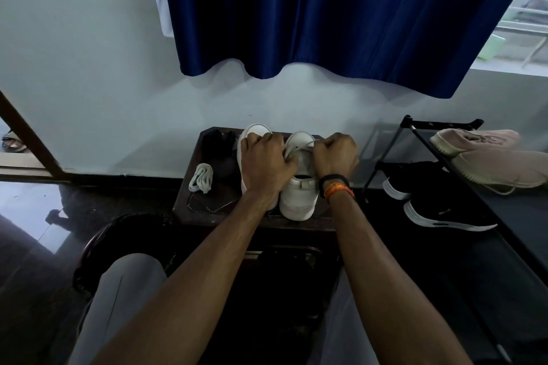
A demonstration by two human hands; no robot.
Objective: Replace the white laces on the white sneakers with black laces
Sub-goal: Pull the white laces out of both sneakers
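Two white sneakers stand side by side on a small dark table (207, 213), toes toward the wall. My left hand (267, 161) lies across the left sneaker (255, 130) and grips the white lace (299, 147) of the right sneaker (298, 195). My right hand (336, 154), fingers curled, pinches the same lace from the right side. A folded bundle of white lace (201, 178) lies on the table to the left. A dark heap, probably the black laces (218, 142), sits at the table's back left corner.
A black shoe rack (421, 127) stands to the right with beige sneakers (489, 157) on top and black sneakers (439, 207) below. A blue curtain (326, 15) hangs above on the wall. My knees in grey trousers (124, 284) are below the table.
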